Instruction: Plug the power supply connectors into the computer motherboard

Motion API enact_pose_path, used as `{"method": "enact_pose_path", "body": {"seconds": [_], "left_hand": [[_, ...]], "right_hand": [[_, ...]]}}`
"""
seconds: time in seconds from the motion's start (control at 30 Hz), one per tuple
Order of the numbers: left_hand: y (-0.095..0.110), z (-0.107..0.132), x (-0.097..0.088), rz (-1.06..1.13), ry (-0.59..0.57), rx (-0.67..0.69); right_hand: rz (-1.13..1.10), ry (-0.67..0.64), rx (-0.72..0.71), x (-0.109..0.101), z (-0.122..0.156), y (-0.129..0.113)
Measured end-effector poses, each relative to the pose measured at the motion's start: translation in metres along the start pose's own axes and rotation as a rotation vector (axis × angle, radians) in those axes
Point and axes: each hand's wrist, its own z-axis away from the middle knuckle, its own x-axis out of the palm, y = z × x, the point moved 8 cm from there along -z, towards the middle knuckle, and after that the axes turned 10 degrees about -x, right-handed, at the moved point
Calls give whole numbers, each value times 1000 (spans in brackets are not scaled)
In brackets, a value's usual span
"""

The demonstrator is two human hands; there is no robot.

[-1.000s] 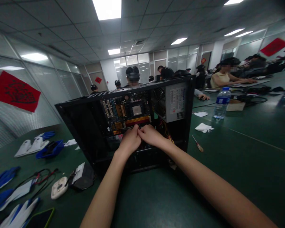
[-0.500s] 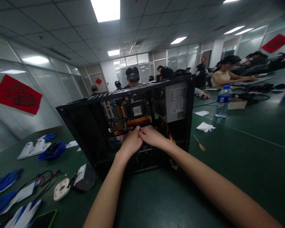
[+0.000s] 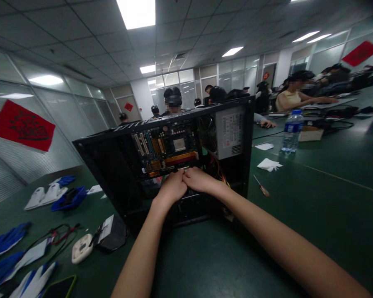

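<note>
Green table (image 3: 189,260) bears open black metal PC case (image 3: 112,165), mid-scene; dark flat mobo (image 3: 170,147) inside, silver boxy PSU (image 3: 229,134) R of it. L hand (image 3: 172,187) & R hand (image 3: 197,179) touch by mobo's near edge, fingers curled; can't tell if clamped.

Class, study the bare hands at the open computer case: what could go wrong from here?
1. The left hand and right hand are bare close to the motherboard; a slip might scrape it.
2. Coloured wires hang near the right wrist and may snag.
3. The computer case stands on the table; a hard push might tip it.
</note>
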Motion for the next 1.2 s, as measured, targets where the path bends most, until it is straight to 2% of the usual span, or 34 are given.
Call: {"method": "enact_pose_path", "body": {"seconds": [0.43,0.9,1.1,1.2], "left_hand": [[-2,-4,5,-8,-7,32],[-4,-8,8,-24,14,42],[-6,-10,10,-12,1,37],[-7,-11,12,-27,-29,10]], "right_hand": [[-77,-45,20,10,0,7],[-79,-83,5,8,0,2],[12,-147,16,11,2,2],[168,-253,-41,17,3,-2]]}}
